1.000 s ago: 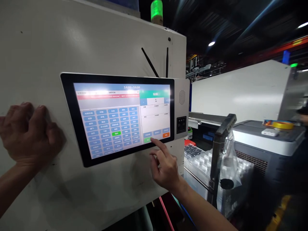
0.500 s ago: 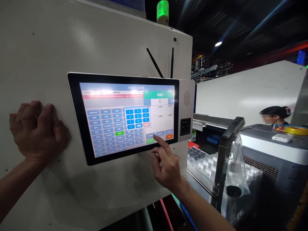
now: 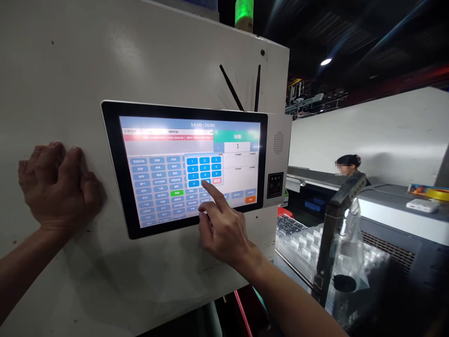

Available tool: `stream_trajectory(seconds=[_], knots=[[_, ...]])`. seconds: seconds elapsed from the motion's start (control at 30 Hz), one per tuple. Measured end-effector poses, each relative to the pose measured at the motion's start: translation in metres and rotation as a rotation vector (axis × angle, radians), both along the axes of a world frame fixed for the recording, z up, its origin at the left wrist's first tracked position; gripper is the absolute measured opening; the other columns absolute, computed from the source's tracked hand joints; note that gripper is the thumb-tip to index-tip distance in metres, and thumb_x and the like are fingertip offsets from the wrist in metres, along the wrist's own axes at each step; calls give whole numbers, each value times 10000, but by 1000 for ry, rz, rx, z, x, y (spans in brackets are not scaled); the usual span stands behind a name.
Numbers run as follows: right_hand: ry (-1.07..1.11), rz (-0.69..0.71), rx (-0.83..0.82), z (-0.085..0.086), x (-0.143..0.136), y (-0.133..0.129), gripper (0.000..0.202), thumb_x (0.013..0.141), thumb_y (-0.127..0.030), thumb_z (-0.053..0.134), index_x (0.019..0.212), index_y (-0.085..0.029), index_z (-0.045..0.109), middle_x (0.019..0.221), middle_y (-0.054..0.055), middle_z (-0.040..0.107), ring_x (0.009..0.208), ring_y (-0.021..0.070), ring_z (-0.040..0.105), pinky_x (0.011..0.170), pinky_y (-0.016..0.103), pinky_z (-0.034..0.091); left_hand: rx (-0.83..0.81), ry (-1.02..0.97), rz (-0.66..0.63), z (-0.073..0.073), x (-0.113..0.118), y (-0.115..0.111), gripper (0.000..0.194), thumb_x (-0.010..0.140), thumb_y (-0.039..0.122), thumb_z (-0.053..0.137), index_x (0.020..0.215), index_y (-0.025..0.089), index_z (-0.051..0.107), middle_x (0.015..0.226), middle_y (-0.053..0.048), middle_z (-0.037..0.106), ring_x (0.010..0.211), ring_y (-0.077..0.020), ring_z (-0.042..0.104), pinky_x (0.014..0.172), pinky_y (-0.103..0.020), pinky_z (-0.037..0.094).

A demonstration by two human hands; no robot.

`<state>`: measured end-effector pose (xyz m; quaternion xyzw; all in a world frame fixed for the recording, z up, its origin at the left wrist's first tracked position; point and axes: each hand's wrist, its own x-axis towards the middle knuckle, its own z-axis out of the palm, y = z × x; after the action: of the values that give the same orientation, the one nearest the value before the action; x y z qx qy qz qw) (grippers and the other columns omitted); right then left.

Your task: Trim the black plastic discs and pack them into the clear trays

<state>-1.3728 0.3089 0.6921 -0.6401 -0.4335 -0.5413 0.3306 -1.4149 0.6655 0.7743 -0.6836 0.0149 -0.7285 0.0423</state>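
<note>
A touchscreen panel (image 3: 154, 124) is mounted on the side of a pale machine cabinet (image 3: 168, 61). Its display shows rows of buttons and a pop-up number keypad (image 3: 204, 168). My right hand (image 3: 226, 224) holds nothing; its index finger stretches to the keypad's bottom row while the other fingers curl loosely. Whether the fingertip touches the glass I cannot tell. To the left of the panel, my left hand (image 3: 58, 192) leans against the cabinet, empty, with fingers a little bent and apart. The right hand covers the lower middle of the screen.
Two black antennas (image 3: 231, 87) rise behind the panel. On the right stand a metal post (image 3: 328, 243), a clear plastic bag (image 3: 349, 252) and clear trays (image 3: 301, 243). A person (image 3: 351, 168) is farther back. A green signal light (image 3: 244, 11) glows above.
My right hand has moved left and up, from the buttons at the screen's lower right to the keypad's bottom row. My left hand stays on the cabinet. The view has shifted slightly.
</note>
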Motion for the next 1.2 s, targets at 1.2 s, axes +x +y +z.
stream_trajectory(seconds=[1.2], knots=[[-52,-20,93,15,3,-8,118,1014,-138,520,1006,-201,620,1470,134,629,804,179,739,517,284,490,93,-57,84,0,-1,-2,737,823,334,632,1538,171,561,1607,-172,507,1508,-426,438,1246,-622,305]])
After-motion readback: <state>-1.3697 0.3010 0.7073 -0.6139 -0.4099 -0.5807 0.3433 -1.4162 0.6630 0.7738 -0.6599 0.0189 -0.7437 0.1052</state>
